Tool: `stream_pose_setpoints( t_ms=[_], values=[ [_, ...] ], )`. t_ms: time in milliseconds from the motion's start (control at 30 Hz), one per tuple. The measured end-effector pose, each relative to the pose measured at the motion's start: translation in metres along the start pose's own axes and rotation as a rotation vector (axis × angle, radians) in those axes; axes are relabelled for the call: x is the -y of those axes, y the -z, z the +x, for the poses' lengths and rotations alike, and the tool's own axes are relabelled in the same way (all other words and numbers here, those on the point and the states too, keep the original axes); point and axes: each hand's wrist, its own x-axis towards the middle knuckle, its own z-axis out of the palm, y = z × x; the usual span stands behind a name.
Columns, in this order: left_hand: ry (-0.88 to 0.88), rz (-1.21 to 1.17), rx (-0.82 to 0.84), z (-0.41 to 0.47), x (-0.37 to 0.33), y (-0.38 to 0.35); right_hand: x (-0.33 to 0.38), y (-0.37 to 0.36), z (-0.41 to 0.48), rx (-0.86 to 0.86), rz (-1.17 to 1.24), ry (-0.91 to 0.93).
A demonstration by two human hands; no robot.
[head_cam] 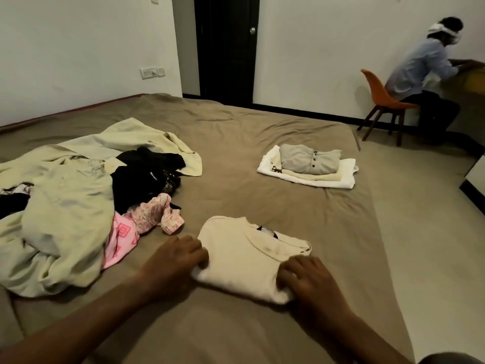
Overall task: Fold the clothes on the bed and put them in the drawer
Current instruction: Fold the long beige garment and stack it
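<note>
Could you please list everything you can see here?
Folded top: one, cream, near bed edge, between the hands.
Folded stack: one, grey on cream and white, bed's right.
Unfolded pile: one, pale yellow, black, pink, bed's left.
Bed: one, brown sheet, centre.
Chair: one, orange, far right, person seated.
Door: one, dark, far wall.
Left hand: one, grips the top's left edge.
Right hand: one, grips its right edge.
</note>
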Motion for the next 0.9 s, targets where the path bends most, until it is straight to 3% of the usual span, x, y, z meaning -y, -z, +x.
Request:
stream_pose_setpoints(
  t_ms=[67, 133, 267, 367, 400, 500, 600, 667, 767, 900],
  values=[
    [-0.002, -0.042, 0.098, -0.011, -0.008, -0.008, 0.008, -0.013, -0.021, 0.058, 0.031, -0.017],
    [0.151, -0.144, 0.073, -0.004, -0.005, -0.001, 0.009, -0.009, -0.025, -0.006, 0.138, -0.150],
    [0.837, -0.503, -0.164, 0.029, 0.001, -0.001, 0.010, 0.002, 0.008, -0.225, 0.331, -0.810],
    [1.207, -0.824, -0.101, 0.052, 0.002, -0.014, -0.013, -0.007, 0.037, -0.023, 0.498, -1.230],
    [1.245, -0.854, -0.091, 0.057, 0.002, -0.018, -0.021, -0.011, 0.042, -0.002, 0.577, -1.299],
    [1.211, -0.772, -0.135, 0.067, 0.002, -0.030, -0.036, -0.021, 0.050, -0.151, 0.783, -1.434],
    [1.099, -0.639, -0.146, 0.072, -0.001, -0.038, -0.041, -0.021, 0.054, -0.239, 0.814, -1.449],
    [1.018, -0.542, -0.170, 0.072, -0.002, -0.042, -0.041, -0.013, 0.053, -0.212, 0.784, -1.337],
    [0.977, -0.532, -0.227, 0.073, 0.000, -0.052, -0.031, -0.008, 0.051, -0.082, 0.577, -1.004],
    [0.908, -0.612, -0.290, 0.082, 0.002, -0.058, -0.010, -0.018, 0.074, 0.266, 0.248, -0.698]
  ],
)
